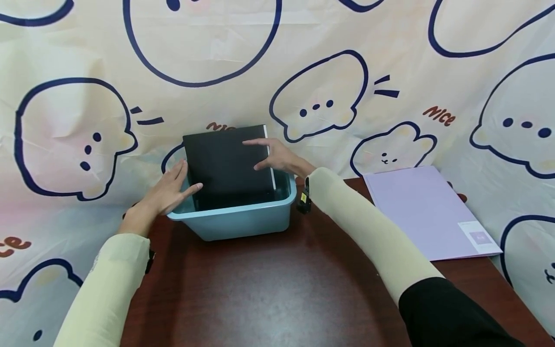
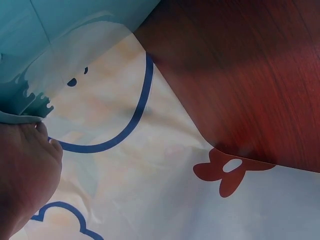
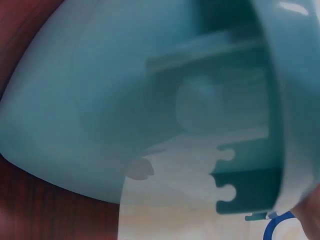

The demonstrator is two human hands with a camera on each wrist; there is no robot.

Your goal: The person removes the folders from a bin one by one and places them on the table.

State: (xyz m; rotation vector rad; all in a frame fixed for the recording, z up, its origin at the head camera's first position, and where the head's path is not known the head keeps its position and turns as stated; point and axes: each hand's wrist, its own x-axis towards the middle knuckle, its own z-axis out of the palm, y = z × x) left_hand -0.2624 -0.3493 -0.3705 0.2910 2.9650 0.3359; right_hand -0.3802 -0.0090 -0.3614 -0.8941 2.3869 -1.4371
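Observation:
A black flat rectangle (image 1: 223, 166), with a white strip along its right edge like a book's pages, leans upright inside a light blue plastic basin (image 1: 238, 222). Its lower part is hidden behind the basin's front wall. My left hand (image 1: 166, 190) is at its left edge, fingers straight and thumb spread across the lower front corner. On the other side my right hand (image 1: 279, 155) reaches over the right edge, index finger and thumb extended apart in front of the black face. The right wrist view is filled mostly by the basin's wall (image 3: 75, 100).
To the right on the brown table (image 1: 269, 289) lies a large lilac folder (image 1: 420, 212) with a white label near its corner. A cartoon-printed cloth (image 1: 243, 101) hangs close behind the basin and along both sides.

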